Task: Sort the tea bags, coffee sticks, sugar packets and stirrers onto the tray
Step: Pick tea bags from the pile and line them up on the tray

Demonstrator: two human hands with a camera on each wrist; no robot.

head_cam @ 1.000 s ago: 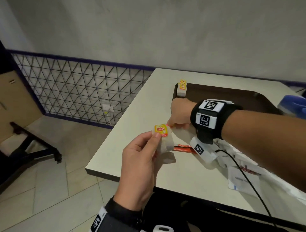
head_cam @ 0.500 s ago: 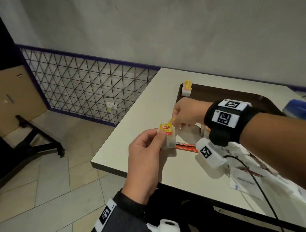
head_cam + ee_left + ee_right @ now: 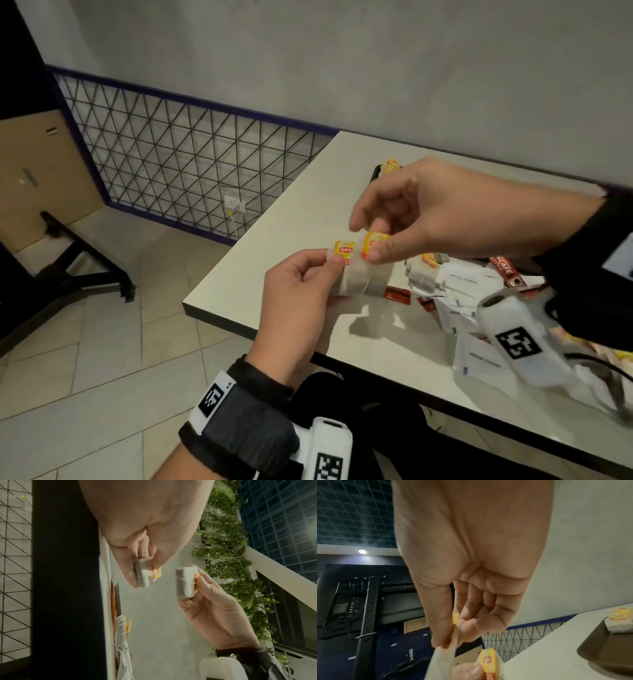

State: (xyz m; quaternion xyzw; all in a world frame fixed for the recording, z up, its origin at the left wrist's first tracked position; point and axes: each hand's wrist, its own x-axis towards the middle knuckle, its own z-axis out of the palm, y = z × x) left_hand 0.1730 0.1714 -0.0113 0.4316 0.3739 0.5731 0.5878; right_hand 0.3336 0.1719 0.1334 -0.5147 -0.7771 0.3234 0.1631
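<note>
Two Lipton tea bags were pinched, one in the left hand (image 3: 301,291), one in the right hand (image 3: 428,219), near the tray (image 3: 597,642); either could slip, the grips looking shallow.

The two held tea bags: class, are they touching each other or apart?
Apart. The left wrist view shows wall between the left hand's tea bag and the right hand's tea bag.

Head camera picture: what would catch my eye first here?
Two hands held up side by side above the table's near corner: the left hand pinches one Lipton tea bag, the right hand another. Behind them lies a jumble of packets, and a brown tray with tea bags.
</note>
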